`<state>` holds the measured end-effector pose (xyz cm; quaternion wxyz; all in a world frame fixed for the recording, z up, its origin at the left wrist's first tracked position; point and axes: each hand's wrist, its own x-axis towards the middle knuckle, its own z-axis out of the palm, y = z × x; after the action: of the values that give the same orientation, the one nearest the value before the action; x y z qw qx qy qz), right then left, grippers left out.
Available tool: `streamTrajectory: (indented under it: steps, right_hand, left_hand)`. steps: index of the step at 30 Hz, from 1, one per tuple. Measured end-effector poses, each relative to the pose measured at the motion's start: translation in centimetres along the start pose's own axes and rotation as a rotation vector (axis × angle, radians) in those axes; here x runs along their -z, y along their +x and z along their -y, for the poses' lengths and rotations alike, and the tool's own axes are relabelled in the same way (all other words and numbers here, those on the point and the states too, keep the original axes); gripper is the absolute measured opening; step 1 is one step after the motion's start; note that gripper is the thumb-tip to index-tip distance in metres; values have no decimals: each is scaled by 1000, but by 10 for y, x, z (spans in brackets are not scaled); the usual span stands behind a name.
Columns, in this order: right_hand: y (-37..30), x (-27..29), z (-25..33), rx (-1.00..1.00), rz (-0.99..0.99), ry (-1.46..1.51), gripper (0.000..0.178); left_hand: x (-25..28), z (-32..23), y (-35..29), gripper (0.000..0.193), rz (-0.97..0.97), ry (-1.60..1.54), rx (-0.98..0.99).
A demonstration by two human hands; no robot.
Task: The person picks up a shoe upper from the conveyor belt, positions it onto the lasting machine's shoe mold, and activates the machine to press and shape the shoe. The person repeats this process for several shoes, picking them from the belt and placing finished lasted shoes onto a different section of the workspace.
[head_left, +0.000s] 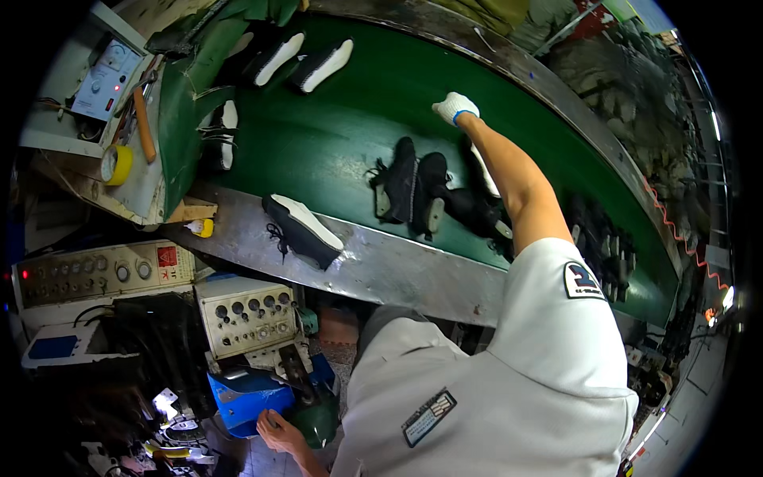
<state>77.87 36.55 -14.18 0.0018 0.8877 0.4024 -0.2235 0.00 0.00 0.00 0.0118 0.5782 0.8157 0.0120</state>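
My right hand (456, 107), in a white knit glove with a blue cuff, is stretched out over the green conveyor belt (342, 119). Its fingers are curled closed, and their underside is hidden. Beneath that forearm lies a white-soled shoe (486, 171), partly covered by the arm. Down at the lower left, my bare left hand (280, 436) is beside a blue metal panel (248, 397) and a dark green rounded machine part (315, 425). Its fingers are slightly bent and apart, with nothing seen in them. A dark laced shoe (306, 230) lies on its side on the metal ledge, white sole up.
Several black shoes or shoe-shaped pieces (415, 187) lie on the belt's near side. More white-soled shoes (324, 65) are at the far left. An orange-handled hammer (144, 123) and yellow tape roll (117, 164) sit on the left bench. Control boxes (248, 314) stand below the ledge.
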Motion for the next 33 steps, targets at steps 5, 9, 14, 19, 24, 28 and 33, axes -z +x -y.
streamTrajectory:
  steps: [5,9,14,19,24,28,33]
  right_hand:
    - [91,-74,65,-26,40,267,52]
    - [114,-93,208,-154,190,596,54]
    - [216,-126,303,-269,19,940,90]
    - [211,-131,373,-581,-56,982,132]
    - [203,-139,330,-311,38,1348,105]
    - [141,-140,270,53,585,1711,46]
    - [-81,-142,243,172,1251,1913,69]
  left_hand:
    - [-12,-1,22,19,-7,40,-32]
    - [21,-49,34,20,-18,142,-90]
    - [8,-52,57,9,-14,108,-56]
    - [10,-62,53,6,4,147,-102]
    - [13,-55,52,6,18,131,-122]
    - [18,-70,60,7,-35,139,-49]
    - [5,-47,33,17,-64,-1,16]
